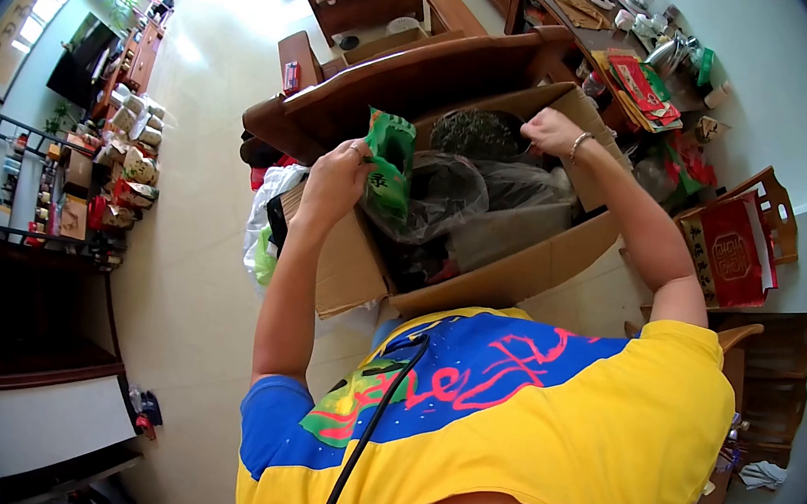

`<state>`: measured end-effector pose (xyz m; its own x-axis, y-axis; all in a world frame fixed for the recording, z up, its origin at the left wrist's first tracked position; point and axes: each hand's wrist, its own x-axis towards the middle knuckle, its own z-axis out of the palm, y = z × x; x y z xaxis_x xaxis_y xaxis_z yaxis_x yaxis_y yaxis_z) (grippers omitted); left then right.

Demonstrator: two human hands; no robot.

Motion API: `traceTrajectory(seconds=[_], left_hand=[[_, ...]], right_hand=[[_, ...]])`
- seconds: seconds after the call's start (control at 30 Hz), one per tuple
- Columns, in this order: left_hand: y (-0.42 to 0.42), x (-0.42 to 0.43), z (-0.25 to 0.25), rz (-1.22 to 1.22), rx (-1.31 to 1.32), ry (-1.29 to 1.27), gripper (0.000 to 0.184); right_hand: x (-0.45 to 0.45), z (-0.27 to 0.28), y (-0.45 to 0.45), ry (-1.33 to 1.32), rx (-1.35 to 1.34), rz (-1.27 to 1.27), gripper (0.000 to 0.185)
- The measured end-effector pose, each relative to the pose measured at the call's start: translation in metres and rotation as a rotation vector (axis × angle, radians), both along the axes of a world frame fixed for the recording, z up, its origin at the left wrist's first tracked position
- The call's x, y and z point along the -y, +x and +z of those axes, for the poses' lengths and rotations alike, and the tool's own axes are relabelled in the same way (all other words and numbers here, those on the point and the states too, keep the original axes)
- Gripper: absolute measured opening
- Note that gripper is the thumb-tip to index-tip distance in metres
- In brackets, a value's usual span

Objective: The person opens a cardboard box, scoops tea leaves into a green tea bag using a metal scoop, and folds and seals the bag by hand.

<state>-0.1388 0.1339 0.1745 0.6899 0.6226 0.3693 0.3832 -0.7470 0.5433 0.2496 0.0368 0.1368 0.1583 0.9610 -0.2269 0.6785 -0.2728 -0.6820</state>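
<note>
My left hand (pixel 334 181) is closed on the upper edge of a green printed plastic bag (pixel 391 172), whose mouth gapes toward the right. The bag is held over the left part of a large open cardboard box (pixel 506 277). At the far right of the box, my right hand (pixel 551 132) is closed, with its fingertips pointing down; what they pinch is hidden. Beside those fingertips lies a heap of dark green dried leaves (pixel 478 134). Crumpled clear plastic bags (pixel 445 197) and a grey item (pixel 509 237) fill the middle of the box.
Behind the box runs a dark wooden bench back (pixel 396 65). White bags (pixel 272 211) stand against its left side. A cluttered side table (pixel 593 23) is at the back right, near a wooden chair with a red bag (pixel 731 250). Tiled floor (pixel 195 226) stretches along the left.
</note>
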Motion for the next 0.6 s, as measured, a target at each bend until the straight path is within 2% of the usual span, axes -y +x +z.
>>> traceTrajectory(seconds=[0.13, 0.2, 0.47, 0.6], left_hand=[[0.014, 0.000, 0.004, -0.008, -0.058, 0.054, 0.017], [0.019, -0.004, 0.004, -0.011, -0.076, 0.070, 0.017], [0.039, -0.010, 0.002, -0.009, -0.221, 0.145, 0.015], [0.041, -0.007, -0.004, -0.043, -0.169, 0.167, 0.016]], right_hand=[[-0.008, 0.059, -0.004, 0.032, -0.016, 0.007, 0.041], [-0.016, 0.076, -0.010, 0.079, 0.062, 0.036, 0.038], [-0.042, 0.086, -0.033, 0.150, 0.409, 0.138, 0.040], [-0.051, 0.082, -0.039, 0.145, 0.504, 0.125, 0.039]])
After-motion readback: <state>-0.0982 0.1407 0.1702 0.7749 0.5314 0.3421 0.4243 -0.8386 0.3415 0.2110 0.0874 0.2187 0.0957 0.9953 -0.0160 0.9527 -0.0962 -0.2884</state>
